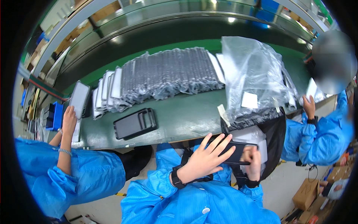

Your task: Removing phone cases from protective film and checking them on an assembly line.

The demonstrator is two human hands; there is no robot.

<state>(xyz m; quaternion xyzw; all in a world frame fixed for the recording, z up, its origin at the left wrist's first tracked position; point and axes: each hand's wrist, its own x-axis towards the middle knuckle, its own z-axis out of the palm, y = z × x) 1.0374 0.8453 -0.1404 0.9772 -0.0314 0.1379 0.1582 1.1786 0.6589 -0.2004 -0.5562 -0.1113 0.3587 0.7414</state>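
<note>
In front of my body, beyond the table's near edge, is a flat black rectangular case [238,151]. My right hand [252,163] grips its right end, with the fingers curled in. Over the case's left end, my left hand [207,158] has its fingers spread; whether it touches the case I cannot tell. On the table to the left lie black tray-like cases [130,125], one partly over another. A large clear plastic bag [248,71] stands just beyond my hands, above a black bag [276,140] hanging at the table edge.
A long row of plastic-wrapped flat pieces [167,72] stands on the green table [179,108]. At left, a co-worker's hand [69,120] holds a pale panel [79,98], near a blue bin [56,116]. At right, another co-worker's hand [308,106] holds a white piece. A cardboard box [305,193] sits on the floor.
</note>
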